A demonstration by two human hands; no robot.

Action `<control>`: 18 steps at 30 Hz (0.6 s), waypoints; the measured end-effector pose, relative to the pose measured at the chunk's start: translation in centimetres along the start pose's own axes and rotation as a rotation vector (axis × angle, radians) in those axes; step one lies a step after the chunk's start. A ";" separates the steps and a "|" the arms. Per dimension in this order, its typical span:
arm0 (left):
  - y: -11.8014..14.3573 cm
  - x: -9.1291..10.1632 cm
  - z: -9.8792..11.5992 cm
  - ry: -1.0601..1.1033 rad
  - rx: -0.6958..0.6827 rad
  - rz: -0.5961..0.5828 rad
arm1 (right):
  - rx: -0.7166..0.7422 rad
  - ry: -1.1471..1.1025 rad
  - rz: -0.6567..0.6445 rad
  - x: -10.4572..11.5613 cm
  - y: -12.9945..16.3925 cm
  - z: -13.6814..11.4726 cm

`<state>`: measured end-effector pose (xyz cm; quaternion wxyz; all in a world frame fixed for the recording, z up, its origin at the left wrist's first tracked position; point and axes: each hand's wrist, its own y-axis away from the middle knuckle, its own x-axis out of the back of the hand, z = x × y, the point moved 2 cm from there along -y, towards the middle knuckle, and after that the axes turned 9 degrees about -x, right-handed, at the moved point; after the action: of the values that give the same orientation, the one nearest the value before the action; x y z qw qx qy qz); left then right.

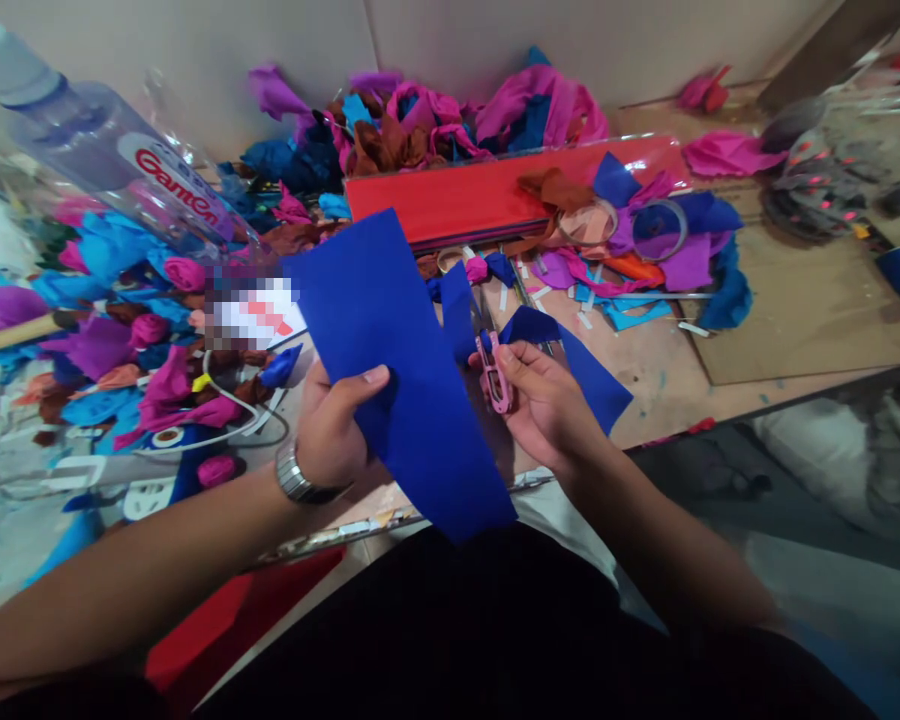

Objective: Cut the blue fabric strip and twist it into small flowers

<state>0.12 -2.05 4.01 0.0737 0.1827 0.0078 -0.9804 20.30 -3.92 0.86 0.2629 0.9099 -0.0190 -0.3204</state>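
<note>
Left hand (334, 420) pinching blue sheet (405, 370), thumb on top, over bench (660, 370) front edge; right hand (547, 400) gripping pink-handled scissors (495, 385) just beside sheet.

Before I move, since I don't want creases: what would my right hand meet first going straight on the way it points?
With the pink-handled scissors leading, your right hand would probably meet the narrow blue piece beside the blades first, though depth is unclear.
</note>
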 end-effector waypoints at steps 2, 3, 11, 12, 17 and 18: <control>-0.4 -0.3 1.8 -0.022 -0.045 0.013 | -0.022 0.004 -0.025 0.1 0.2 -0.2; -0.8 -0.4 2.7 -0.045 -0.088 0.012 | -0.043 0.007 -0.043 0.1 0.4 -0.2; -6.6 -4.1 8.5 -0.110 -0.625 0.032 | -0.149 0.025 -0.139 1.1 3.7 0.3; -8.0 -5.2 8.9 -0.039 -0.637 0.018 | -0.136 0.033 -0.147 1.3 4.1 0.4; -16.4 -10.4 9.6 0.001 -0.564 0.026 | -0.099 0.176 -0.165 2.4 6.1 1.2; -18.1 -11.1 9.2 0.006 -0.522 0.036 | -0.089 0.236 -0.178 2.5 6.7 1.2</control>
<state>4.42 17.07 16.38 0.1357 0.1603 0.2577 -0.9431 22.47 -10.77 1.89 0.2736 0.9268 0.1072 -0.2337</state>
